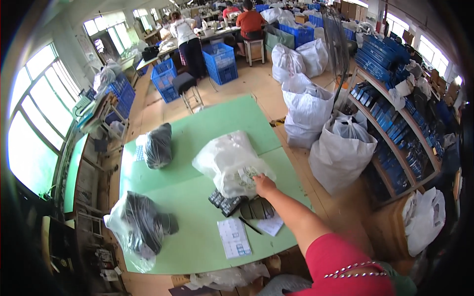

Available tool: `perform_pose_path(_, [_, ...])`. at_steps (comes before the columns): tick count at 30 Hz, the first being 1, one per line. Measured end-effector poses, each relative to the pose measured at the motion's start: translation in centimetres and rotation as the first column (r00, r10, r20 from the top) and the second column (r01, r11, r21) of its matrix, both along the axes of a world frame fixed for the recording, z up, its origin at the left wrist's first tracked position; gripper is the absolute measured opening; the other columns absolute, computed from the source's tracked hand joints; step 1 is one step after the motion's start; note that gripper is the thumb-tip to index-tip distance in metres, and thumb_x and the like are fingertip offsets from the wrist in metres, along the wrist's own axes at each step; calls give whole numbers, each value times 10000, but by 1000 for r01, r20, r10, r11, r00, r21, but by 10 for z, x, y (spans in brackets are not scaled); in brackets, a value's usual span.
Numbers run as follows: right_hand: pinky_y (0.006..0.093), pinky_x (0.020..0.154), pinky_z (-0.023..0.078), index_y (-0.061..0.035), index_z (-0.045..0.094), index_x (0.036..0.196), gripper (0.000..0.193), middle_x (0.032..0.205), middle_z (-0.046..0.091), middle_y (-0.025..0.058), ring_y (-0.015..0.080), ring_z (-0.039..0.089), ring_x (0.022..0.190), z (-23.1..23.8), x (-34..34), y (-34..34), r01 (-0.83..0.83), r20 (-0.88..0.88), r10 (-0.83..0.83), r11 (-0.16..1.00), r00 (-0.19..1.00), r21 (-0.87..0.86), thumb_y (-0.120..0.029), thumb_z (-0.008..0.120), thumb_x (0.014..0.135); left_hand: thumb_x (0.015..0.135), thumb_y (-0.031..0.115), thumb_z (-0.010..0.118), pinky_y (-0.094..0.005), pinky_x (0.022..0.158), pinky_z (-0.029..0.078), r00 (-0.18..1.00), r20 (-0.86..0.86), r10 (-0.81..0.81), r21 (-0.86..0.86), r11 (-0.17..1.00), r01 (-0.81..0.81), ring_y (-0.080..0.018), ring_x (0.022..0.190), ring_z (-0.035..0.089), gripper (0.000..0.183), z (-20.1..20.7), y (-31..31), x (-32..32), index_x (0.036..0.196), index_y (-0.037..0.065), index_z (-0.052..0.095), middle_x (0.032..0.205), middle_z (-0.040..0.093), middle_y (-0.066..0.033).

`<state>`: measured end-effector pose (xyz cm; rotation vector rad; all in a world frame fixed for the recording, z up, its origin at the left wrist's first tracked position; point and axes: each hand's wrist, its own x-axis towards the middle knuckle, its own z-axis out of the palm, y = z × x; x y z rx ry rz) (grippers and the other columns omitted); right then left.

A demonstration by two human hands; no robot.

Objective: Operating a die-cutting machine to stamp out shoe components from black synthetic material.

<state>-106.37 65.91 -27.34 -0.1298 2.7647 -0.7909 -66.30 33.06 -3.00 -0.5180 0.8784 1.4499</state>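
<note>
My right hand (265, 185) reaches over the green table (197, 256), its fingers closed on the near right side of a full, whitish plastic bag (224, 158). What fills the bag is hard to make out through the cloudy plastic. Just below it lie a bundle of small black packs (226, 203) and a dark item (256, 208) that I cannot identify. Closer to me are a printed sheet (234, 238), a second paper (270, 225) partly under the dark item, and a thin black stick-like thing (251, 225). My left hand is out of view.
Two clear bags of dark goods (159, 146) (138, 227) sit on the table's left side. White sacks (340, 153) stand on the floor to the right, beside a shelf of blue boxes (395, 123). Beyond the table are a stool (185, 83), blue crates (219, 64) and people (249, 24) at work.
</note>
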Motion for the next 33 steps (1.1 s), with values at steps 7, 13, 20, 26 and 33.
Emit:
perform_pose_path(7, [455,795,520,-141,637,1107,296,1044,611,136,315,625,980,-49,-32,-7,19,3,-21,945,1000,328,-211,490,859,689,248,751,-320,828,526,992,123,-22,40,999,17,-185,950,623,769,6,14,-2,1348,10,434,1133,625,-104])
perform_pose_path(13, [453,761,521,-128,713,872,186,999,647,117,312,647,912,-24,-28,-10,-215,11,225,914,974,346,-193,547,819,697,180,750,-342,823,545,968,225,113,88,987,-136,-196,951,637,774,12,15,-3,1382,67,408,1152,623,-107])
perform_pose_path(20, [385,664,525,-104,716,765,167,791,691,111,261,676,732,-1,-32,-13,80,113,-49,953,992,-291,-266,705,725,700,175,737,-343,789,548,971,140,194,4,980,-197,-194,931,636,733,38,18,14,1349,34,428,1126,629,-103])
perform_pose_path(26, [277,419,407,-63,646,754,148,618,618,38,116,510,451,8,-31,-6,224,196,-156,891,968,-395,-191,714,784,728,221,737,-346,776,531,911,32,411,-14,912,-411,-204,896,632,640,-4,0,69,1275,-2,492,1087,632,-118])
perform_pose_path(33, [247,551,498,-67,603,916,125,769,637,43,111,591,602,89,92,-85,329,458,196,465,867,-822,-190,582,927,726,290,735,-348,866,504,861,-155,484,120,875,-470,-226,998,616,734,-37,-25,65,1315,-29,434,1168,594,-139])
